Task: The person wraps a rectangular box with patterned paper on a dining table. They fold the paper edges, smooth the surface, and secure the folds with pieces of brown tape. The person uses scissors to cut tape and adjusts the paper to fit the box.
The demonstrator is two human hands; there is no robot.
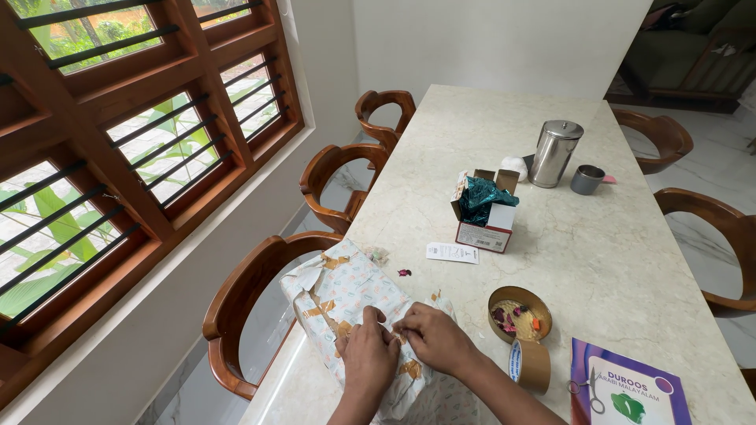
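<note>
A parcel (pixel 346 291) wrapped in pale patterned paper with strips of brown tape lies at the near left edge of the marble table (pixel 614 252). My left hand (pixel 368 356) and my right hand (pixel 433 337) rest side by side on its top, fingers pinching at the paper and tape in the middle of the parcel. Both hands grip the wrapping. The near end of the parcel is hidden under my forearms.
A roll of brown tape (pixel 530 364), a small bowl (pixel 519 313) of bits, scissors (pixel 587 389) on a purple book (pixel 630 389), a paper slip (pixel 452 253), an open red box (pixel 484 208) with teal foil, a steel jug (pixel 554 153) and cup (pixel 587 179). Wooden chairs (pixel 244 307) line both sides.
</note>
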